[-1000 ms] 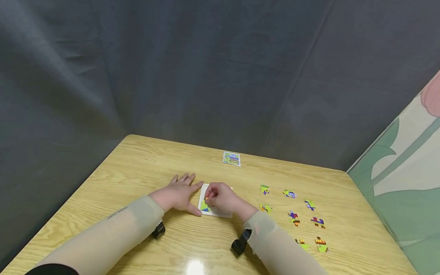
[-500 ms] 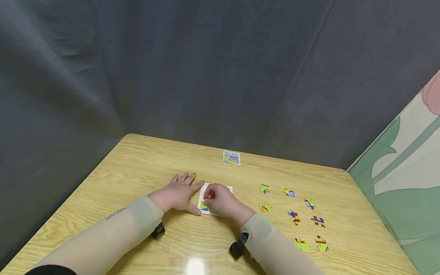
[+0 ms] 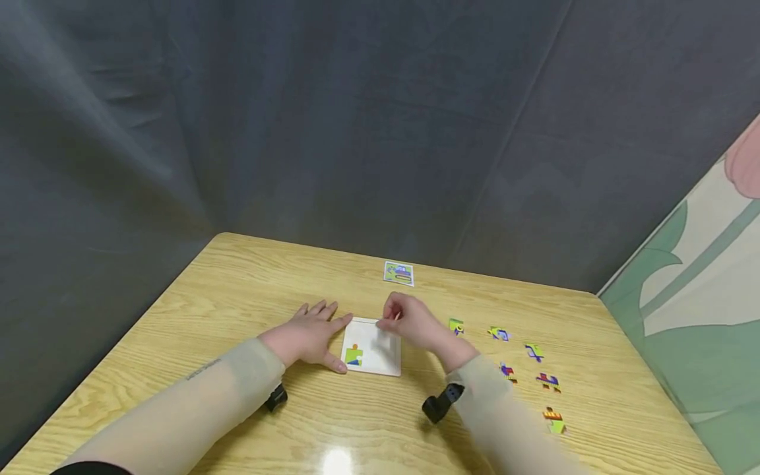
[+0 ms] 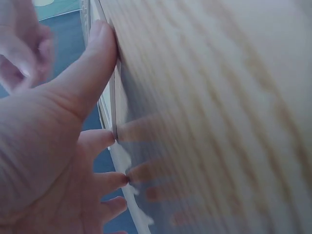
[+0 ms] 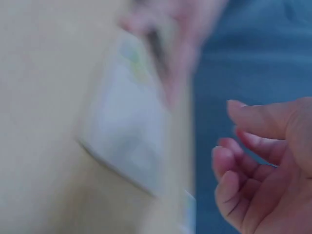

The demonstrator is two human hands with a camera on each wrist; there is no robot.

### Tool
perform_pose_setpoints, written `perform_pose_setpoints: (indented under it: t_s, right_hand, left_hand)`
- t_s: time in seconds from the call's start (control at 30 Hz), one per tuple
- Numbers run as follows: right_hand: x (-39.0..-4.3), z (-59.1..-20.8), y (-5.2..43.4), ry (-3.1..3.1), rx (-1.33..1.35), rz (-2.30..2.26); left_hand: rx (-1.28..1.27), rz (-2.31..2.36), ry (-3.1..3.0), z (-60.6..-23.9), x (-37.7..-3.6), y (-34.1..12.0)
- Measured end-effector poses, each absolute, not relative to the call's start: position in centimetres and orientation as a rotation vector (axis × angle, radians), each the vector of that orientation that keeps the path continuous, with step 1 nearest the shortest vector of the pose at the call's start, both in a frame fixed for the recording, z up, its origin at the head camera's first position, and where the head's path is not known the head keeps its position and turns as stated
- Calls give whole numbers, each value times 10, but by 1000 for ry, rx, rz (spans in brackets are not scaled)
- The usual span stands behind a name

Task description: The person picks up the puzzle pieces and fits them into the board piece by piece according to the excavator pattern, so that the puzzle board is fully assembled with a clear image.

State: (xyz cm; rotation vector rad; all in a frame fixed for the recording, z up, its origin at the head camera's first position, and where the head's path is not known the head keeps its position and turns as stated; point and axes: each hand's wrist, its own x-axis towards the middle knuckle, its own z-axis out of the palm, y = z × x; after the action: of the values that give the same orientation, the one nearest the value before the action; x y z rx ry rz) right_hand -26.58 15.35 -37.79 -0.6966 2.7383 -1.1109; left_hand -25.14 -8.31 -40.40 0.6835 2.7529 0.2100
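Observation:
A white puzzle tray [image 3: 384, 364] lies on the table in front of me. One green jigsaw piece [image 3: 353, 355] with an orange tab and a blue corner sits in its near left corner. My left hand [image 3: 307, 335] rests spread at the tray's left side, thumb and forefinger at the edge; the left wrist view shows its thumb [image 4: 92, 73] along that edge. Over the tray's far right part hovers my right hand [image 3: 411, 323]. In the right wrist view its fingers [image 5: 226, 187] are loosely bent with nothing between them, and the tray [image 5: 122, 112] is blurred.
To the right on the wooden table [image 3: 285, 435] lie several loose jigsaw pieces, among them a green one [image 3: 456, 326] and a red-and-blue one [image 3: 547, 381]. My right forearm covers some. A small picture card [image 3: 398, 272] lies near the far edge, before a dark curtain [image 3: 380, 132].
My right hand has let go of the green jigsaw piece in the tray's corner and moved right and away from me. The left hand has stayed in place.

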Motion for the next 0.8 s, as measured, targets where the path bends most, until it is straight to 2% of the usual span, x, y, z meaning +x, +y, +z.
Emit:
perform_pose_setpoints:
  t_s: [0.17, 0.33, 0.6, 0.8]
  right_hand:
    - [-272, -348, 220, 2779, -619, -980]
    - [-265, -356, 265, 2730, -525, -794]
    - [-251, -391, 277, 2722, -569, -716]
    - [-248, -399, 275, 2801, -593, -677]
  left_hand:
    - [681, 207, 2750, -408, -251, -86]
    - [718, 170, 2749, -406, -249, -89]
    - [756, 110, 2750, -405, -247, -87]
    - [745, 129, 2736, -401, -246, -85]
